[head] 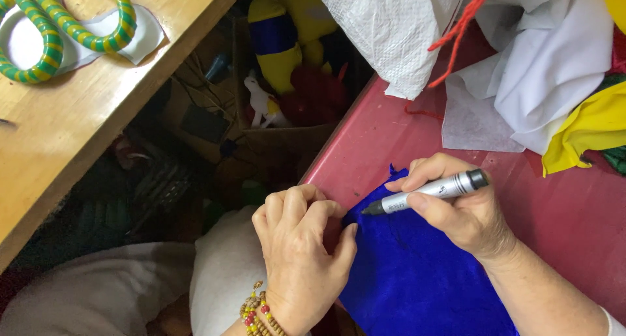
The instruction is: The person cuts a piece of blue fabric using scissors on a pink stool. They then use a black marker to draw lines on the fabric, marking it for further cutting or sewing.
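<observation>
While the blue cloth (417,277) runs off the bottom edge, the left hand (300,251) pinches it; the right hand (456,209) grips a marker (427,192).

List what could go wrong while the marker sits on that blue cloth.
The marker tip in the right hand rests near the blue cloth's edge, so a slip might ink the red table. The left hand pins only one corner; the cloth could bunch and skew the line. Its fingertips lie close to the tip and may get marked.
</observation>
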